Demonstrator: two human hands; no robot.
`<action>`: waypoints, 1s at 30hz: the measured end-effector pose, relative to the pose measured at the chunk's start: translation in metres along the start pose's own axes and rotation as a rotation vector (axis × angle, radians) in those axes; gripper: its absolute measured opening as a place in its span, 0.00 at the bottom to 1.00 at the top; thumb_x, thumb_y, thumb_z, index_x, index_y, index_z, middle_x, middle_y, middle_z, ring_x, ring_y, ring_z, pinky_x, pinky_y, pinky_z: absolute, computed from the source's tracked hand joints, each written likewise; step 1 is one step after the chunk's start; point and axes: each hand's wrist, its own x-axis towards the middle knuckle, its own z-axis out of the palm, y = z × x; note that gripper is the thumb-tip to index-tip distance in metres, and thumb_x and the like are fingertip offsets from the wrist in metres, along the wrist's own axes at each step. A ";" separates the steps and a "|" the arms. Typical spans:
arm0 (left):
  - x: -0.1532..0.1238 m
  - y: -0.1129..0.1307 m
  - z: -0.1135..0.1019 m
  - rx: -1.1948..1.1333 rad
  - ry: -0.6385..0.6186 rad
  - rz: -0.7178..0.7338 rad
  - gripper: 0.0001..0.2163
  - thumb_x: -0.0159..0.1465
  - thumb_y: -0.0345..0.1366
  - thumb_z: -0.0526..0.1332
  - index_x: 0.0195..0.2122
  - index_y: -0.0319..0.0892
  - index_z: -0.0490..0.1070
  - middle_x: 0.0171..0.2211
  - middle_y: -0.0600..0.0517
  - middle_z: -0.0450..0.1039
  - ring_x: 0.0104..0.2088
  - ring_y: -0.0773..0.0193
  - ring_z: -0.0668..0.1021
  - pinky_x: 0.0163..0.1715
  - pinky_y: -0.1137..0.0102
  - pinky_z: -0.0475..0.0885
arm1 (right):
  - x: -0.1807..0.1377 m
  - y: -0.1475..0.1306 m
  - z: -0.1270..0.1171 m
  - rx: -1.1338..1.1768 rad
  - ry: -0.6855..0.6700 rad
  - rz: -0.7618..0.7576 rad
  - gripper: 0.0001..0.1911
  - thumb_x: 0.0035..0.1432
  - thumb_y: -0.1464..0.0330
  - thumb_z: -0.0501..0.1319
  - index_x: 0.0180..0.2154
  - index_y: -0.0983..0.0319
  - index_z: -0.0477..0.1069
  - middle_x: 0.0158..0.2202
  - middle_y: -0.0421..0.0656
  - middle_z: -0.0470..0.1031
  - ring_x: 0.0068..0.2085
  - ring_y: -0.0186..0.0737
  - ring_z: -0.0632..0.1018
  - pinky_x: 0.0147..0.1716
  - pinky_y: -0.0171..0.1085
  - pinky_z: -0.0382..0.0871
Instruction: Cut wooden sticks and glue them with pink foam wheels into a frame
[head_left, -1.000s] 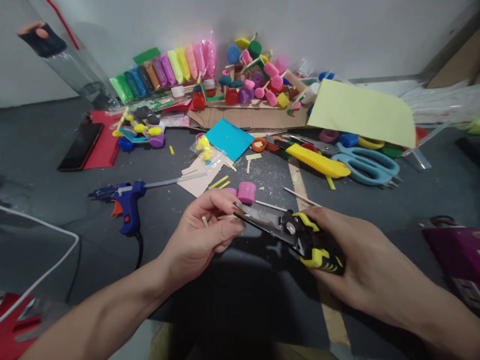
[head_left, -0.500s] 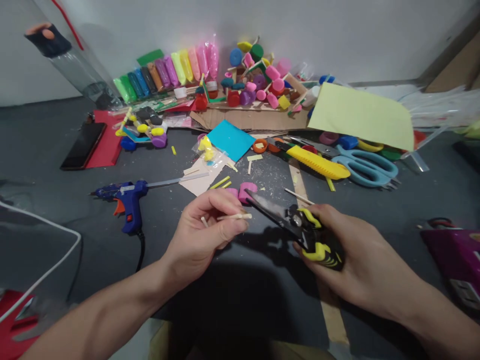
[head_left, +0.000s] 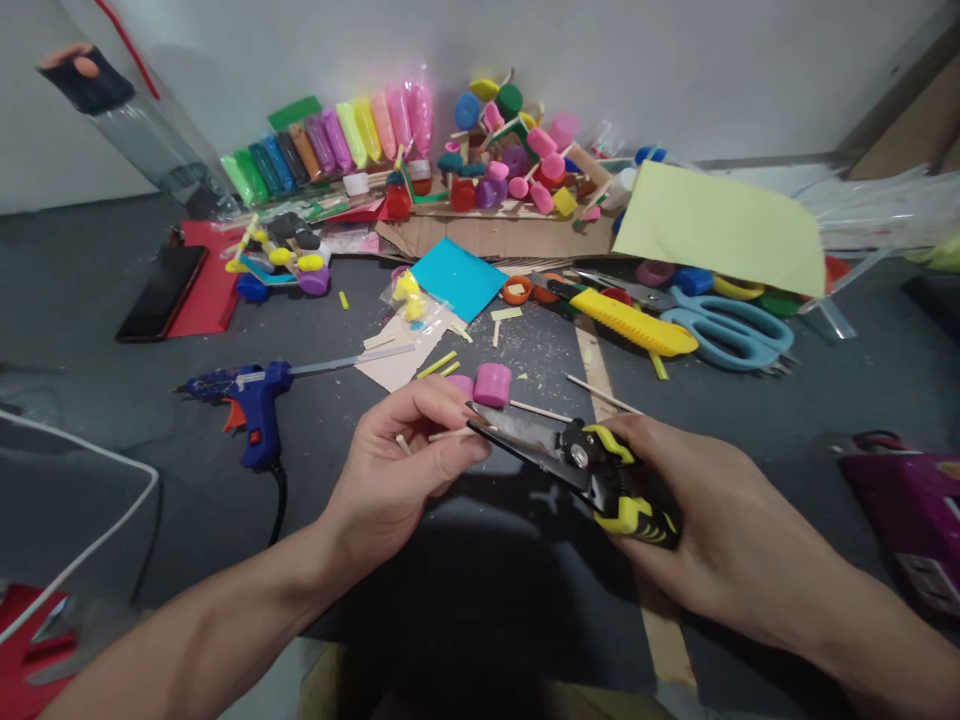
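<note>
My left hand (head_left: 397,480) pinches a short, thin wooden stick (head_left: 451,433) between thumb and forefinger. A second stick piece (head_left: 403,444) pokes out between its fingers. In my right hand (head_left: 720,510) is a pair of snips (head_left: 581,458) with black and yellow handles, their blades parted. The blade tips are at the end of the pinched stick, close to my left fingertips; whether they touch it I cannot tell. Just beyond the blades stands a pink bottle cap (head_left: 493,384). Two loose wooden sticks, one of them a longer stick (head_left: 604,393), lie behind the snips.
A blue glue gun (head_left: 255,405) lies at left, near a phone (head_left: 161,293). Behind are a yellow utility knife (head_left: 634,320), blue scissors (head_left: 727,325), a blue paper sheet (head_left: 457,280) and a small toy car (head_left: 285,262). Colourful clay packs (head_left: 322,145) line the wall.
The snips have moved left, bringing their parted blades from beside the stick to its end. My left hand holds the sticks much as before.
</note>
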 end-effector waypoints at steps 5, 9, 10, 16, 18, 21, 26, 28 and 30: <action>0.000 -0.001 -0.001 0.018 -0.026 0.000 0.08 0.51 0.31 0.76 0.24 0.44 0.78 0.28 0.55 0.71 0.21 0.75 0.63 0.16 0.80 0.55 | -0.001 -0.002 0.000 -0.016 0.043 0.026 0.06 0.57 0.67 0.57 0.36 0.54 0.59 0.24 0.40 0.71 0.21 0.43 0.72 0.19 0.39 0.61; -0.001 -0.001 -0.001 0.042 -0.076 0.022 0.06 0.57 0.34 0.73 0.27 0.43 0.78 0.29 0.55 0.71 0.22 0.76 0.65 0.18 0.79 0.56 | -0.001 0.001 -0.002 0.058 0.049 0.087 0.08 0.56 0.69 0.59 0.39 0.56 0.62 0.28 0.39 0.73 0.25 0.41 0.74 0.22 0.38 0.64; -0.001 -0.001 -0.001 0.042 -0.080 0.007 0.06 0.58 0.35 0.72 0.27 0.43 0.77 0.29 0.55 0.70 0.22 0.76 0.65 0.18 0.79 0.55 | -0.001 0.002 -0.002 0.063 0.047 0.101 0.09 0.56 0.70 0.60 0.39 0.56 0.63 0.29 0.40 0.73 0.25 0.41 0.74 0.23 0.37 0.65; -0.002 -0.001 -0.001 -0.099 -0.184 -0.216 0.08 0.65 0.39 0.66 0.34 0.41 0.74 0.23 0.57 0.64 0.19 0.77 0.63 0.16 0.81 0.48 | -0.001 0.006 0.001 0.040 0.049 0.118 0.11 0.57 0.68 0.60 0.43 0.57 0.64 0.31 0.41 0.74 0.27 0.41 0.74 0.25 0.38 0.67; 0.000 0.000 -0.001 -0.186 -0.204 -0.296 0.06 0.67 0.38 0.63 0.36 0.41 0.72 0.22 0.56 0.65 0.19 0.75 0.65 0.16 0.81 0.49 | 0.000 0.006 0.002 0.032 0.060 0.119 0.11 0.57 0.68 0.60 0.43 0.57 0.64 0.31 0.41 0.73 0.27 0.41 0.74 0.25 0.38 0.67; 0.004 0.004 0.000 -0.360 -0.138 -0.437 0.06 0.69 0.34 0.59 0.35 0.39 0.71 0.26 0.53 0.69 0.21 0.72 0.69 0.14 0.81 0.51 | 0.002 0.007 0.002 0.031 0.067 0.118 0.10 0.56 0.68 0.60 0.41 0.57 0.63 0.30 0.40 0.73 0.26 0.41 0.75 0.23 0.37 0.67; 0.010 0.008 0.005 -0.581 0.043 -0.513 0.13 0.71 0.31 0.51 0.31 0.37 0.71 0.29 0.50 0.71 0.27 0.68 0.76 0.22 0.76 0.70 | 0.004 0.004 0.003 0.071 0.026 0.114 0.14 0.55 0.69 0.61 0.44 0.56 0.64 0.32 0.40 0.75 0.28 0.41 0.77 0.24 0.37 0.70; 0.011 0.008 0.006 -0.604 0.097 -0.483 0.14 0.71 0.30 0.50 0.31 0.37 0.71 0.29 0.49 0.73 0.29 0.65 0.78 0.29 0.71 0.75 | 0.005 0.001 0.004 0.087 0.011 0.118 0.14 0.56 0.68 0.61 0.45 0.56 0.64 0.33 0.41 0.76 0.29 0.42 0.78 0.25 0.37 0.71; 0.011 0.007 0.007 -0.594 0.121 -0.473 0.12 0.70 0.31 0.51 0.32 0.38 0.72 0.30 0.49 0.74 0.32 0.64 0.79 0.34 0.68 0.76 | 0.007 -0.001 0.005 0.097 0.011 0.121 0.13 0.57 0.67 0.60 0.45 0.56 0.65 0.33 0.42 0.76 0.29 0.43 0.78 0.25 0.39 0.72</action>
